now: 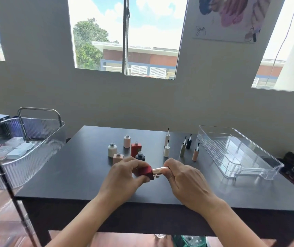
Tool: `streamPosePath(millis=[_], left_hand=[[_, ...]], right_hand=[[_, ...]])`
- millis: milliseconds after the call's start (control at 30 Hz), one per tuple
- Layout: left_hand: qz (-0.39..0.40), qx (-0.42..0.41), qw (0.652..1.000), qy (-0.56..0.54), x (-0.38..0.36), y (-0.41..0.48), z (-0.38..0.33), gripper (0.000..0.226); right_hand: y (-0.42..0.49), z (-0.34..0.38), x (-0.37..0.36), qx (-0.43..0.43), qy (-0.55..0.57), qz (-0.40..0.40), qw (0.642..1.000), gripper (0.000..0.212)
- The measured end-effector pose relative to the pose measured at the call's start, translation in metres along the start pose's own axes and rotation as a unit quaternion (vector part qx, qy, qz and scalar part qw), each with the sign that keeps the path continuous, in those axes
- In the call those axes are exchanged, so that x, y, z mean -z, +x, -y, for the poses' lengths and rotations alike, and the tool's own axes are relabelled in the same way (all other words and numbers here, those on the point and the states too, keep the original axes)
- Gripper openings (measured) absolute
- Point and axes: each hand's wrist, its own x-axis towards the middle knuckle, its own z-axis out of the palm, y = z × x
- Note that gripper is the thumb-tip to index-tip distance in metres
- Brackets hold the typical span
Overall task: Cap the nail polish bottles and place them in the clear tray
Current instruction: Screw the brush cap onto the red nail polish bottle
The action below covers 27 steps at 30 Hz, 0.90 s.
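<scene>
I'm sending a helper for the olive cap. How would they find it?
Start at the clear tray on the dark table's right side. Left of it stand five brush caps; the olive cap is in the middle, beside the black cap, the only grey-green one.

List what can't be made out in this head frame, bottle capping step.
- Red bottle: its neck and the joint with the rose-gold cap are covered by the left hand and right hand, so how far the cap is seated is unknown.
- Labels on the standing bottles: too small.
- Cart basket contents: blurred by ribbed plastic.
- Under the table: cut off by the bottom edge.
</scene>
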Motion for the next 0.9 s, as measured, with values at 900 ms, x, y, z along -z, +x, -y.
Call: streamPosePath(millis=[900], left_hand=[[-0.024,0.038,0.999,-0.006,-0.02,0.0,0.005,0.032]], right_hand=[[0.01,-0.004,-0.019,-0.113,0.31,-0.08,0.941,0.013]])
